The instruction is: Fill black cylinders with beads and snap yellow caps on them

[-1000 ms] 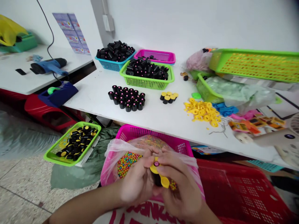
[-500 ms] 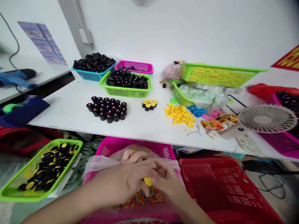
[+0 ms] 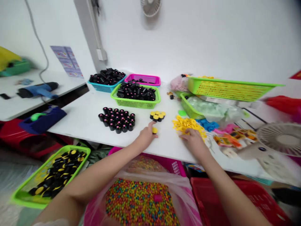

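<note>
Left hand: fingers closed round one capped tube, thumb on the near side and index finger on the far side; the left hand is low over the surface.
Held tube: short cylinder, round yellow top, just in front of the capped group.
Right hand: the right hand is at the near edge of the yellow caps, fingers curved, thumb apart; whether they grip one, I cannot tell.
Yellow caps: loose, glossy heap of small pieces, some ring-shaped.
Capped group: upright black cylinders with flat yellow tops, packed close.
Black tubes: smooth, upright, pink-dotted tops, in a tight block left of the left hand.
Surface: smooth, white, flat.
Beads: tiny multicoloured balls below the hands, in a thin translucent bag lining a perforated pink tub.
Green basket: plastic mesh, heaped with black tubes, behind the block.
Fan: round, ribbed grille, far right.
</note>
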`<state>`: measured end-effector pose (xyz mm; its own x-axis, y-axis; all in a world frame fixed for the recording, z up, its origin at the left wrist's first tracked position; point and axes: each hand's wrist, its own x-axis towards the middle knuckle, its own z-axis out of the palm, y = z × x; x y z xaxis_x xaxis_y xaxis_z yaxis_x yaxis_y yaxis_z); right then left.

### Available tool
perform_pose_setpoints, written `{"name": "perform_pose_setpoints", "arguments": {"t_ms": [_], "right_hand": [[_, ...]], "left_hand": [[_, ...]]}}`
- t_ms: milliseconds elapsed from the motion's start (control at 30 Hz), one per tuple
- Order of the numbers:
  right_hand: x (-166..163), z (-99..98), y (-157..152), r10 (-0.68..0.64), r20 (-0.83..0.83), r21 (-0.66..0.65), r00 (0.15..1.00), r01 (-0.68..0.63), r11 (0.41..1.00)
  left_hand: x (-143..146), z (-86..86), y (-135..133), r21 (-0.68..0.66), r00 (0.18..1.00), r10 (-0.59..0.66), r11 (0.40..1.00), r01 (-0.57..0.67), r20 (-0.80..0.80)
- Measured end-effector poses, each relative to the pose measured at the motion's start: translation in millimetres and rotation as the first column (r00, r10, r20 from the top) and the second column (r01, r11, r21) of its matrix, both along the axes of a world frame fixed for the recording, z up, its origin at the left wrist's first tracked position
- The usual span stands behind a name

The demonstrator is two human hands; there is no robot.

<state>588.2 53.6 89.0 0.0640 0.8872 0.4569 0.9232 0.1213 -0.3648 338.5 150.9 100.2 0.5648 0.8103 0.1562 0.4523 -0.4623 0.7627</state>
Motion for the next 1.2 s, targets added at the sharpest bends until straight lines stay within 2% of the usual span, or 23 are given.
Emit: {"name": "perform_pose_setpoints", "arguments": {"t_ms": [100, 200, 233, 300, 367, 467, 567, 633, 733, 800, 867, 933, 1000, 1100, 1200], "right_hand": [[10, -4.8, 9, 0.084, -0.011, 0.025, 0.996, -0.084, 0.996], [23, -4.8, 9, 0.093, -0.093, 0.117, 0.991, -0.082, 0.99], [28, -3.7, 7, 0.082, -0.135, 0.149, 0.988, -0.061, 0.987], [34, -0.7, 0, 0.054, -0.224, 0.197, 0.973, -0.009, 0.98], [33, 2.8, -7, 0.031, -0.336, 0.217, 0.941, 0.045, 0.975], [12, 8.9, -14, 0.033, -0.524, 0.227, 0.851, 0.102, 0.969], [-25, 16.0, -16, 0.083, -0.728, 0.223, 0.681, 0.121, 0.967], [-54, 20.8, -19, 0.12, -0.798, 0.223, 0.591, 0.105, 0.969], [-97, 27.8, -31, 0.186, -0.787, 0.248, 0.588, 0.026, 0.968], [-125, 33.4, -44, 0.255, -0.74, 0.281, 0.622, -0.059, 0.958], [-152, 40.6, -59, 0.355, -0.633, 0.314, 0.688, -0.191, 0.93], [-175, 48.6, -71, 0.488, -0.474, 0.348, 0.733, -0.353, 0.868], [-193, 55.0, -78, 0.613, -0.305, 0.37, 0.729, -0.502, 0.781], [-208, 56.8, -82, 0.697, -0.098, 0.395, 0.71, -0.615, 0.682], [-213, 51.5, -86, 0.676, 0.018, 0.471, 0.737, -0.602, 0.645]], "left_hand": [[-10, 6.2, -6, 0.089, 0.999, -0.016, 0.996, 0.012, 0.037], [-57, 9.0, -14, 0.184, 0.997, 0.026, 0.982, -0.039, 0.071], [-79, 8.5, -14, 0.228, 0.993, 0.094, 0.968, -0.109, 0.075], [-123, 5.8, -8, 0.268, 0.944, 0.323, 0.905, -0.33, 0.072], [-159, 1.8, 4, 0.269, 0.897, 0.439, 0.859, -0.436, 0.054], [-184, -3.6, 22, 0.259, 0.887, 0.462, 0.858, -0.444, -0.011], [-186, -7.0, 32, 0.256, 0.892, 0.45, 0.869, -0.423, -0.053], [-184, -6.5, 33, 0.249, 0.888, 0.457, 0.868, -0.43, -0.059], [-186, 2.1, 17, 0.235, 0.889, 0.456, 0.87, -0.434, -0.047], [-186, 13.4, -8, 0.219, 0.907, 0.422, 0.885, -0.41, -0.008], [-182, 26.3, -44, 0.17, 0.943, 0.327, 0.928, -0.332, 0.059], [-172, 36.4, -82, 0.102, 0.984, 0.164, 0.98, -0.171, 0.071], [-160, 40.4, -114, 0.131, 0.99, -0.036, 0.991, 0.018, 0.137], [-145, 34.4, -140, 0.183, 0.898, -0.251, 0.963, 0.196, 0.361], [-138, 25.8, -148, 0.111, 0.745, -0.285, 0.955, 0.276, 0.603]]}}
